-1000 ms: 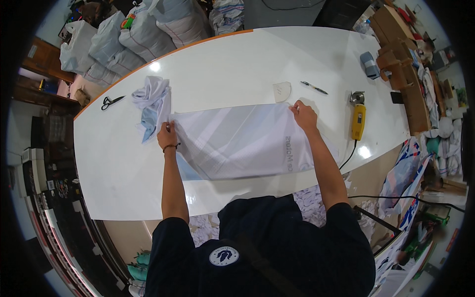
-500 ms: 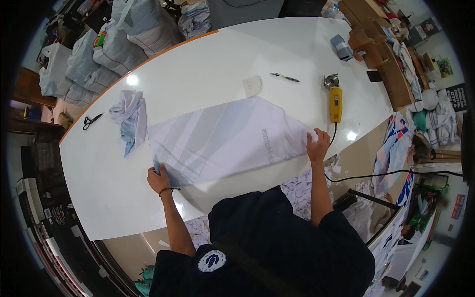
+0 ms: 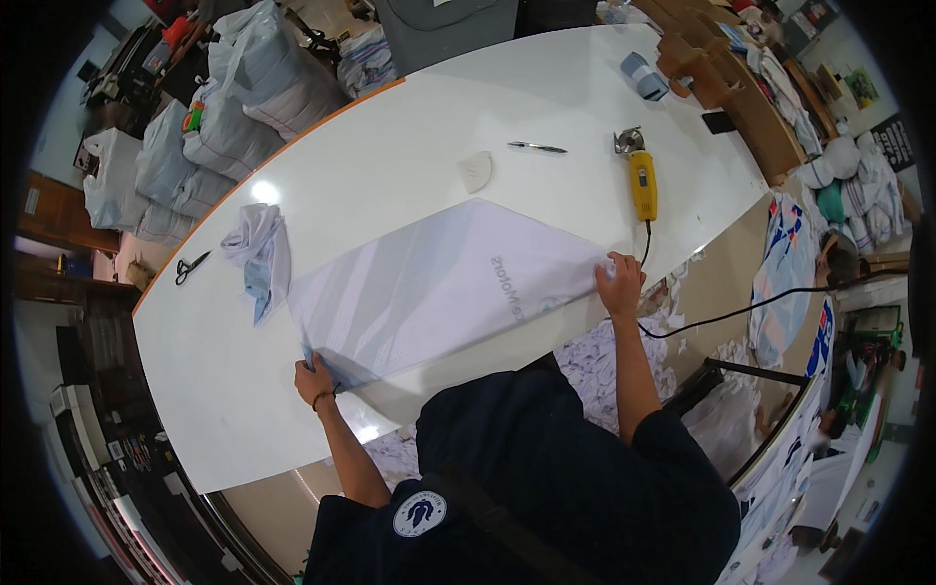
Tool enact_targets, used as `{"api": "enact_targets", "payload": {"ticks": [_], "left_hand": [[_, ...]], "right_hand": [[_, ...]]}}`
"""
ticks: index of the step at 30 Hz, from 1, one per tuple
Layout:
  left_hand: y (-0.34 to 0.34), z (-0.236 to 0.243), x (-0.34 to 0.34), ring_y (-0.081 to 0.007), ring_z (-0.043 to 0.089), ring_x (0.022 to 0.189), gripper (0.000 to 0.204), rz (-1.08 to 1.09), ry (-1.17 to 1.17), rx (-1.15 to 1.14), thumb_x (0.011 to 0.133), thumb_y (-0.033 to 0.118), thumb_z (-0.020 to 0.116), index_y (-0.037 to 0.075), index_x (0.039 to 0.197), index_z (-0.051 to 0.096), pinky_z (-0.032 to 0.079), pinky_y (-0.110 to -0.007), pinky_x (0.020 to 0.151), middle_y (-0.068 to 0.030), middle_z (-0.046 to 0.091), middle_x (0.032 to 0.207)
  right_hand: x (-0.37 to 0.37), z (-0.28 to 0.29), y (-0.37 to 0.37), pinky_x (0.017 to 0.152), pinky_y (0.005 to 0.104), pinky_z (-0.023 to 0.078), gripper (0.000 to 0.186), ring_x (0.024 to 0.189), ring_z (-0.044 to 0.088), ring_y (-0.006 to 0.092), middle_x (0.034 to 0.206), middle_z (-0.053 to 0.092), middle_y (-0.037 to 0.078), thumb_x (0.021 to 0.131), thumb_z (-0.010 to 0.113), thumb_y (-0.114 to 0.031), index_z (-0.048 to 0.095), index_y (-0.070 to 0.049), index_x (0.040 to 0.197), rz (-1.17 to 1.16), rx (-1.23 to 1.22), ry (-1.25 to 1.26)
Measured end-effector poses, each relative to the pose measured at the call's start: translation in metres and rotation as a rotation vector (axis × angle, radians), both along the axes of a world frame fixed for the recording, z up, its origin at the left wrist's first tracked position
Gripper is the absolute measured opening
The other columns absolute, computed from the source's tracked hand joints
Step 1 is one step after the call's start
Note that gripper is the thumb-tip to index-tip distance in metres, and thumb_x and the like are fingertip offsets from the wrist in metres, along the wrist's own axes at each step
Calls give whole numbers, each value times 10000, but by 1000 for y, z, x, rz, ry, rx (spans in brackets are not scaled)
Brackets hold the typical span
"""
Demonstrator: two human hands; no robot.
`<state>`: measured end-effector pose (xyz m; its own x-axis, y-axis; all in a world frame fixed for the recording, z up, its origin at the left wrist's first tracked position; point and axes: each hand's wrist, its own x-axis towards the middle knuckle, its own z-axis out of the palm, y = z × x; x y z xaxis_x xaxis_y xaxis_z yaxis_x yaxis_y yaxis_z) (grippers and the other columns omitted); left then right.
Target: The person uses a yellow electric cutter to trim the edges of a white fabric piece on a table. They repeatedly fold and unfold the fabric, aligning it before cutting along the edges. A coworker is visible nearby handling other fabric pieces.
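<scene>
Here's the cloth (image 3: 429, 283), pale and slantwise on the near side of the table (image 3: 224, 419). We'd call this the spreading step; the next move seems to call for even tension between 2 corners. And the grip: our left hand (image 3: 314, 380) has its fingers closed on the near-left corner, our right hand (image 3: 621, 285) pinches the right one, little gap in either! Beyond lie card (image 3: 476, 172), pen (image 3: 536, 148) and cutter (image 3: 643, 185).

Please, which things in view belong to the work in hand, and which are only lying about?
In use:
- pale printed fabric, between left hand and right hand

Apparently just lying about:
- black scissors
- pen
- yellow corded cutter
</scene>
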<state>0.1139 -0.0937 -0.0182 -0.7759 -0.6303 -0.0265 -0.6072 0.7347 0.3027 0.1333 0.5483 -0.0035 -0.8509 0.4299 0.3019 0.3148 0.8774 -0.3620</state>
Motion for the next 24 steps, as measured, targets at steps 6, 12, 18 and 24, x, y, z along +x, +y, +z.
{"api": "enact_targets", "payload": {"ticks": [6, 12, 18, 24], "left_hand": [[0, 0, 1, -392, 700, 859, 402, 14, 16, 26, 910, 400, 680, 16, 1023, 644, 546, -467, 757, -202, 726, 927], [-6, -9, 3, -399, 697, 877, 403, 4, 36, 28, 910, 396, 672, 15, 1034, 623, 543, -487, 769, -223, 720, 955], [-7, -19, 2, -404, 681, 934, 410, 29, 36, -9, 914, 378, 651, 27, 1116, 582, 532, -499, 805, -224, 700, 1022], [5, -32, 3, -396, 626, 1041, 383, 61, 105, -105, 900, 273, 603, 30, 1188, 538, 513, -498, 854, -213, 641, 1129]], "right_hand": [[-2, -4, 14, 915, 485, 412, 347, 1086, 559, 302, 1090, 627, 89, 832, 732, -269, 666, -102, 1130, -100, 60, -51], [-5, 5, 20, 883, 475, 413, 330, 1046, 568, 303, 1020, 641, 82, 849, 710, -275, 671, -115, 1135, -16, 114, -82], [-22, 3, 22, 853, 460, 431, 216, 974, 582, 293, 975, 638, 80, 859, 695, -252, 669, -105, 1015, -27, 213, -47], [-17, -12, -55, 807, 436, 460, 130, 928, 577, 300, 913, 597, 92, 864, 662, -203, 615, -84, 888, 327, 10, -47]]}}
